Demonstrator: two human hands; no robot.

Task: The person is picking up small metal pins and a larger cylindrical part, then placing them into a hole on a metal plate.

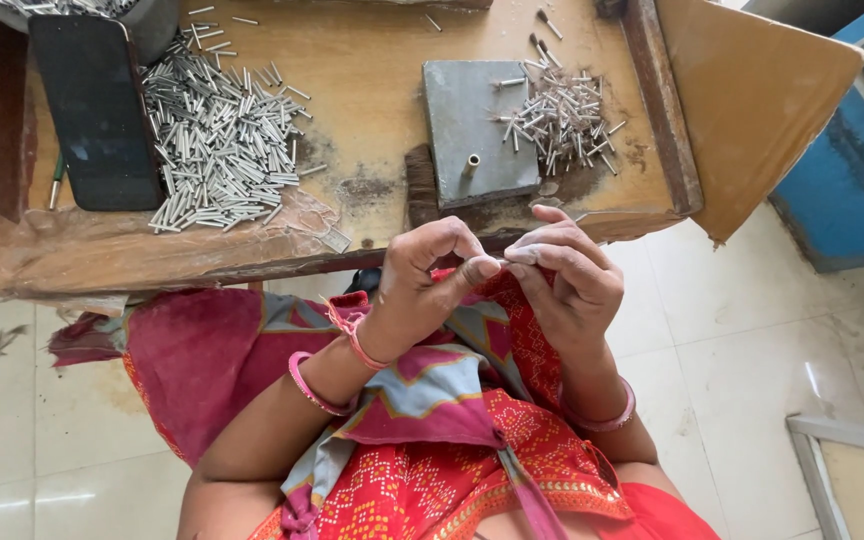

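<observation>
My left hand [422, 285] and my right hand [572, 275] meet fingertip to fingertip over my lap, just in front of the wooden bench's [372, 60] near edge. The left fingers are curled with the thumb out, and the right fingertips press against that thumb. Whether a small piece sits between them is hidden. Just beyond my hands a grey metal block [477, 125] lies on the bench with a short upright tube [471, 162] near its front. A small heap of thin metal pins [562, 115] spills over the block's right side.
A large heap of silver pins [217, 140] covers the bench's left half beside a black phone [97, 110] and a green pen [56, 178]. A metal bowl [147, 20] is at the back left. A cardboard sheet [752, 90], blue cabinet [852, 170] and tiled floor [752, 330] are on the right.
</observation>
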